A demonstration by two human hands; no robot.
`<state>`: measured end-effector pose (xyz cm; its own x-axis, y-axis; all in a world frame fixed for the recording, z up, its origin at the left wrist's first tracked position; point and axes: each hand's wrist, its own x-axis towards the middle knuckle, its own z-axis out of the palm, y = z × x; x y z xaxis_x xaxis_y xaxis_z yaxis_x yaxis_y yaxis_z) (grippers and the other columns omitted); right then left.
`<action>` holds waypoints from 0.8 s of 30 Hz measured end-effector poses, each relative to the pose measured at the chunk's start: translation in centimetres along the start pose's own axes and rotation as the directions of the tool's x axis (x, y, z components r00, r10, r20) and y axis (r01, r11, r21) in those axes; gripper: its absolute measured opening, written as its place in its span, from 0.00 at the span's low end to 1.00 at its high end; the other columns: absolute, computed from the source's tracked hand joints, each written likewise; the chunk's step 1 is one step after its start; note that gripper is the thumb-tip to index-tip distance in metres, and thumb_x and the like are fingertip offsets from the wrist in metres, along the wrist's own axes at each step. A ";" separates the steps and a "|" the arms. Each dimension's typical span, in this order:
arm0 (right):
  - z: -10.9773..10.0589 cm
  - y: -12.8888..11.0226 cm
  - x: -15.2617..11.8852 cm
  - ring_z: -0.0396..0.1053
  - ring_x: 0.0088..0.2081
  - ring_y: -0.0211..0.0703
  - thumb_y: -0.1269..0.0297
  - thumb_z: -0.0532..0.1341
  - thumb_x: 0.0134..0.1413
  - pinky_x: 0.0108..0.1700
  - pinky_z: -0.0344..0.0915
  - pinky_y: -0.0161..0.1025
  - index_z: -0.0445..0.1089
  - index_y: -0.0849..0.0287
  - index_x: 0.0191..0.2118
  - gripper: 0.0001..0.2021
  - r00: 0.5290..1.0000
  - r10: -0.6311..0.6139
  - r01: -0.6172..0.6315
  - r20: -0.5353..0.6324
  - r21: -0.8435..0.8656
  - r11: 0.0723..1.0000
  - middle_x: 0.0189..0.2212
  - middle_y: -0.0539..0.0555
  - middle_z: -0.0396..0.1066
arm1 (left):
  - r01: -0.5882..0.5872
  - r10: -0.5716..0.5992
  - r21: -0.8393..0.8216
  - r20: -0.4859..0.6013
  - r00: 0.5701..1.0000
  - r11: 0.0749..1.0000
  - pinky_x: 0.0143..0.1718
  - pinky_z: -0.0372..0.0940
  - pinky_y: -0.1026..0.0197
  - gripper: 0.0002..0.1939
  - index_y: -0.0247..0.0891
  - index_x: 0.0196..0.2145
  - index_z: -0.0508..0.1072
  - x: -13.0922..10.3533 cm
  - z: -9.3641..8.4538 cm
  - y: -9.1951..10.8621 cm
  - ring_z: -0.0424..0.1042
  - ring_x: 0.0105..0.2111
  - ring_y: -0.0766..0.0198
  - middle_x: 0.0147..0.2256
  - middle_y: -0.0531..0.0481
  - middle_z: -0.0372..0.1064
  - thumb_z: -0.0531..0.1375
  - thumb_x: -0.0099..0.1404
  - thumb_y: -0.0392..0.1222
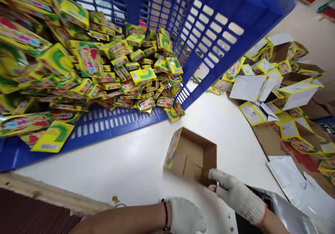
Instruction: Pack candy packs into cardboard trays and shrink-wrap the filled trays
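Note:
An open carton [193, 150], brown inside with a printed yellow outer side, stands on the white table. Its inside shows only bare cardboard. My right hand [237, 194], in a white knit glove, is at the carton's near right corner, fingers stretched out and the tips at its edge. My left hand [186, 216], gloved too, is low in the view below the carton; its fingers are smeared by motion. Behind the carton, a blue plastic crate [206, 28] lies on its side, with many small yellow-and-green packets [142, 75] heaped in its opening.
Several open yellow-and-white cartons [289, 132] are piled at the right on brown cardboard. White sheets [300, 181] and a silvery wrap [290, 211] lie near my right arm. A few packets [174, 113] spill past the crate's rim onto the table [125, 157].

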<state>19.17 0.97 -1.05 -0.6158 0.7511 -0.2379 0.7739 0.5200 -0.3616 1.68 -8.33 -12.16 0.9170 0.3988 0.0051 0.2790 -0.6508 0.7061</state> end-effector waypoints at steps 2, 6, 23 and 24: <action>-3.7 -2.7 0.9 0.75 0.40 0.43 0.64 0.58 0.60 0.42 0.73 0.39 0.66 0.56 0.58 0.20 0.963 -0.148 0.136 -0.223 -0.070 0.988 0.48 0.59 0.74 | -0.041 0.039 0.056 0.043 0.998 0.998 0.21 0.55 0.58 0.13 0.41 0.21 0.63 0.1 0.2 0.0 0.72 0.30 0.58 0.27 0.51 0.69 0.60 0.59 0.44; -14.2 -10.5 6.3 0.69 0.55 0.56 0.63 0.61 0.60 0.55 0.68 0.54 0.60 0.57 0.64 0.27 0.538 -0.547 0.240 -0.642 -0.506 0.829 0.54 0.64 0.70 | -0.043 0.040 -0.025 -0.112 0.993 0.999 0.29 0.65 0.61 0.09 0.41 0.24 0.66 -1.4 0.6 1.6 0.75 0.39 0.60 0.34 0.53 0.74 0.60 0.61 0.41; -21.7 -23.9 16.8 0.61 0.61 0.63 0.61 0.63 0.58 0.61 0.57 0.56 0.61 0.70 0.56 0.25 0.546 -0.435 0.036 -0.717 -0.498 0.866 0.55 0.68 0.65 | 0.903 -0.399 -0.424 -0.818 -0.415 -0.068 0.57 0.52 0.34 0.22 0.30 0.49 0.72 -34.5 -13.6 -1.3 0.55 0.60 0.35 0.59 0.34 0.61 0.55 0.68 0.52; -21.5 -24.1 16.7 0.61 0.61 0.63 0.61 0.62 0.59 0.61 0.57 0.56 0.61 0.70 0.56 0.24 0.549 -0.427 0.031 -0.719 -0.493 0.870 0.55 0.68 0.65 | 0.910 -0.419 -0.410 -0.816 -0.398 -0.064 0.56 0.54 0.35 0.21 0.32 0.48 0.72 -33.4 -13.0 -1.9 0.57 0.59 0.37 0.59 0.35 0.63 0.55 0.68 0.52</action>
<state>-6.57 9.71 23.13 -0.5620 0.4828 0.6716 0.7269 0.6758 0.1225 -33.20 -11.97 -4.48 -0.7141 0.6416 0.2799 0.6995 0.6695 0.2501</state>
